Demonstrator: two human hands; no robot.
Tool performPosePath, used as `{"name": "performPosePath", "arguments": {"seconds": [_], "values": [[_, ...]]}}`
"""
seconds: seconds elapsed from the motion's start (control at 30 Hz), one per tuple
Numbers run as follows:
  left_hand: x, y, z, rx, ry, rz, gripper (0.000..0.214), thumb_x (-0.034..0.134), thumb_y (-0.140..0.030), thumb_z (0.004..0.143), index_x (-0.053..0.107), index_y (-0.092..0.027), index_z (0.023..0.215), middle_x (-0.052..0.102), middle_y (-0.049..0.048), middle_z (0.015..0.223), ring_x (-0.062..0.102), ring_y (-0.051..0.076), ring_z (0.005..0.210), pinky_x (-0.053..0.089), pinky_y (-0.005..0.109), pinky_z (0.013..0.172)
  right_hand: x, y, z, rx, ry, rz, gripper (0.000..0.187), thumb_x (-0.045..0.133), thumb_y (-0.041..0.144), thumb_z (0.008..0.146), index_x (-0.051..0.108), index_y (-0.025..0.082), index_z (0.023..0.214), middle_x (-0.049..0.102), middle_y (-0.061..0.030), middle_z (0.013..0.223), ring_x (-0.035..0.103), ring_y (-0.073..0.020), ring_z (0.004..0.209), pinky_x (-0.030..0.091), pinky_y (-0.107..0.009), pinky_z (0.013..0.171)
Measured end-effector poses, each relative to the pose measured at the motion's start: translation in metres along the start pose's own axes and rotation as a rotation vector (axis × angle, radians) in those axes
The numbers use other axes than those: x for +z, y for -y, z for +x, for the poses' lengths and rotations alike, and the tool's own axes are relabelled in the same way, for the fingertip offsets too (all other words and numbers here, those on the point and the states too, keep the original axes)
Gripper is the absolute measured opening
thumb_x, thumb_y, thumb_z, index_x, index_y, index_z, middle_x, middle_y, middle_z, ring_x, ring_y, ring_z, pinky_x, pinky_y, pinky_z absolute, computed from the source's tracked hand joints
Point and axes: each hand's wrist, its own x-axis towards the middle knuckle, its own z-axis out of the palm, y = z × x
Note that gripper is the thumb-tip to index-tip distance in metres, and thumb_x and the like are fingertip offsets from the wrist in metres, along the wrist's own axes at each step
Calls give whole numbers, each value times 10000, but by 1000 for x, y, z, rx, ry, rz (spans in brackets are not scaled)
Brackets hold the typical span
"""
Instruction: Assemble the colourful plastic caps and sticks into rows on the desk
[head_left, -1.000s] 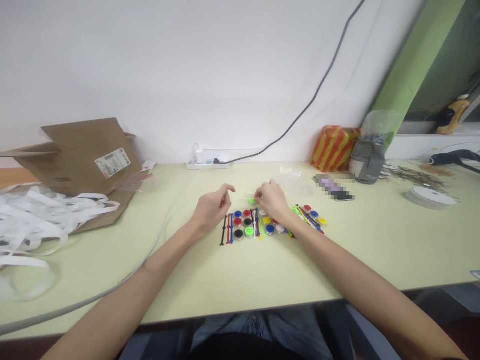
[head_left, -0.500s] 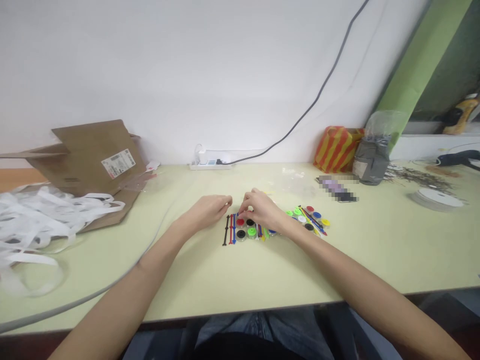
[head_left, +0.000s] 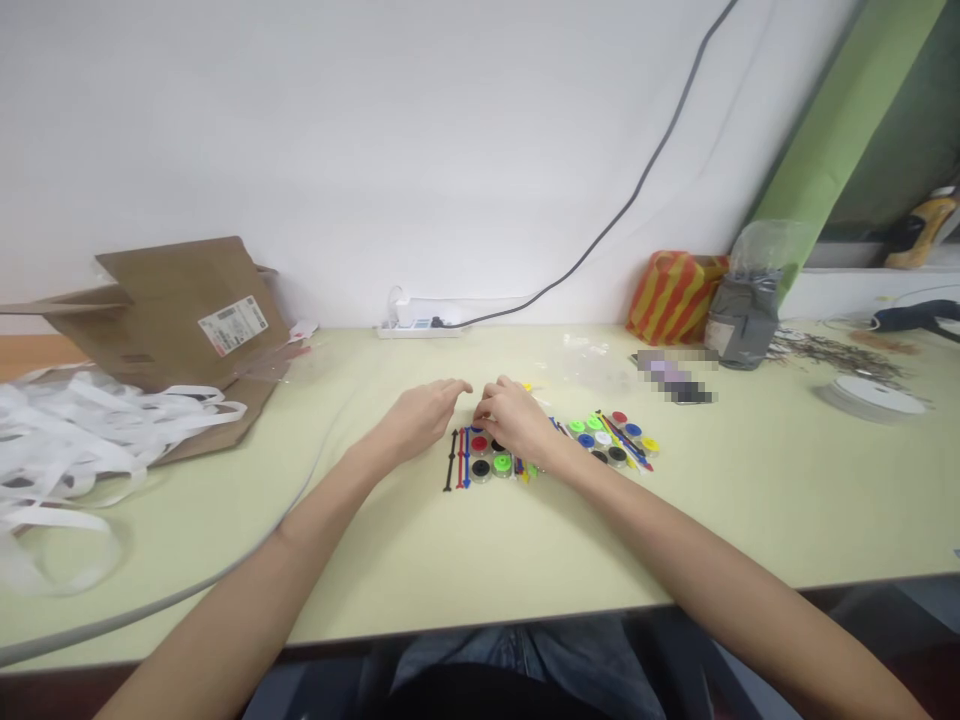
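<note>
My left hand [head_left: 429, 415] hovers just left of the group of small parts, its fingers stretched to the right with nothing visible in them. My right hand [head_left: 516, 412] bends over the group, fingertips closed down on a small round blue-topped piece [head_left: 477, 429]. Just below sit a red-topped round piece [head_left: 478, 445], a black-topped one [head_left: 481, 470] and a bright green one [head_left: 502, 464]. To their left, a black arrow strip [head_left: 451, 460], a red arrow strip [head_left: 460, 458] and a blue arrow strip [head_left: 467, 458] lie side by side. My right hand and wrist hide some parts.
Further right lie more round pieces [head_left: 603, 439] and arrow strips [head_left: 630, 445]. A cardboard box [head_left: 165, 320] and white ribbon [head_left: 97, 420] occupy the left. Behind are a power strip [head_left: 420, 331], a phone [head_left: 671, 378] and a striped bag [head_left: 667, 295]. A white reel [head_left: 877, 397] lies right.
My left hand's fingers have straightened and shifted slightly up and right. My right hand's fingers have lowered and closed over the blue-topped piece.
</note>
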Motion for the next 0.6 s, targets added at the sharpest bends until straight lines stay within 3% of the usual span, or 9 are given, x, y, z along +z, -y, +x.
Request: {"name": "performPosePath", "arguments": {"seconds": [0.2, 0.3, 0.4, 0.5, 0.6], "values": [[-1, -2, 2, -36, -26, -59, 415, 293, -141, 954, 550, -191, 1276, 674, 97, 1084, 636, 234, 948, 460, 353, 824, -1, -1, 2, 4, 12, -36, 130, 658, 201, 914, 784, 184, 887, 680, -103, 917, 493, -258, 945, 374, -379, 777], [-2, -6, 2, -77, 5, -304, 380, 284, -255, 1011, 517, -229, 1309, 672, 68, 1085, 629, 216, 968, 462, 354, 871, -7, -2, 2, 43, -59, -23, 151, 627, 205, 940, 774, 177, 923, 671, -98, 926, 494, -253, 948, 378, -381, 793], [-5, -12, 2, -39, 33, -540, 373, 308, -319, 1025, 521, -259, 1326, 658, 58, 1213, 611, 203, 1090, 451, 346, 948, -14, -1, 0, 74, -187, 5, 168, 601, 234, 962, 760, 181, 956, 658, -92, 941, 490, -250, 949, 388, -379, 813], [-7, -17, 3, -14, 37, -640, 373, 426, -325, 984, 541, -278, 1335, 626, 50, 1310, 611, 191, 1093, 483, 301, 862, -17, 3, -2, 106, -268, 32, 161, 596, 241, 966, 745, 183, 945, 648, -87, 937, 493, -249, 948, 401, -377, 813], [-4, -19, 6, -19, 24, -660, 342, 513, -365, 948, 606, -245, 1255, 665, 51, 1227, 631, 179, 977, 482, 274, 753, -17, 7, -3, 133, -296, 114, 151, 596, 241, 967, 732, 186, 934, 644, -74, 921, 507, -241, 943, 419, -369, 821]]}}
